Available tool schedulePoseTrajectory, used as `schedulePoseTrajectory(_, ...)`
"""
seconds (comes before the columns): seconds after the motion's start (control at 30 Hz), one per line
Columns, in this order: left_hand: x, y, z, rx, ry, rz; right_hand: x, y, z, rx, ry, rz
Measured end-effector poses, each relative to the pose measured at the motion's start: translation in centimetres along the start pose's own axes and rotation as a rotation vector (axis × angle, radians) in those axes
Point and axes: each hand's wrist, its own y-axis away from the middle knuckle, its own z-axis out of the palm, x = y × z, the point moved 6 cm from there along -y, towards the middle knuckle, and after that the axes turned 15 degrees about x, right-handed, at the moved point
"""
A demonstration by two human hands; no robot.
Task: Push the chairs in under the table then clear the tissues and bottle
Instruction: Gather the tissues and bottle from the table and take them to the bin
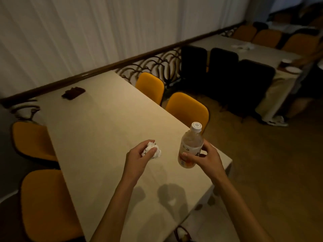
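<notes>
My left hand (139,155) grips a crumpled white tissue wad (151,149) above the near part of the long beige table (97,130). My right hand (204,157) holds a clear plastic bottle (190,145) with a white cap and a little orange liquid at the bottom, lifted near the table's right edge. Two orange chairs (150,87) (187,109) stand tucked against the table's right side. Another two orange chairs (33,140) (47,203) sit at its left side.
A dark flat object (73,93) lies at the table's far end. A wooden rail with iron scrollwork (153,64) runs behind. Black chairs (223,67) and a second table (253,49) with plates stand at the right, where a person's legs (279,102) show.
</notes>
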Motion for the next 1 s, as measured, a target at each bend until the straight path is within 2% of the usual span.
schedulePoseTrajectory(0.17, -0.8, 4.0, 3.3, -0.25, -0.023, 0.025, 2.8, 6.9, -4.7, 0.178, 0.004, 0.096)
schedulePoseTrajectory(0.5, -1.8, 15.1, 13.0, -0.738, -0.059, 0.068, 5.6, 20.8, -17.0, 0.639, -0.045, 0.302)
schedulePoseTrajectory(0.77, -4.1, 28.7, 18.8, -1.101, -0.096, 0.062, 9.6, 36.1, -23.8, 1.001, -0.052, 0.476)
schedulePoseTrajectory(0.9, -5.9, 36.4, 20.5, -1.258, -0.154, 0.061, 11.8, 43.3, -26.4, 1.127, -0.015, 0.563)
schedulePoseTrajectory(1.0, -7.0, 41.0, 21.3, -1.319, -0.173, 0.05, 13.8, 47.7, -28.2, 1.195, -0.028, 0.614)
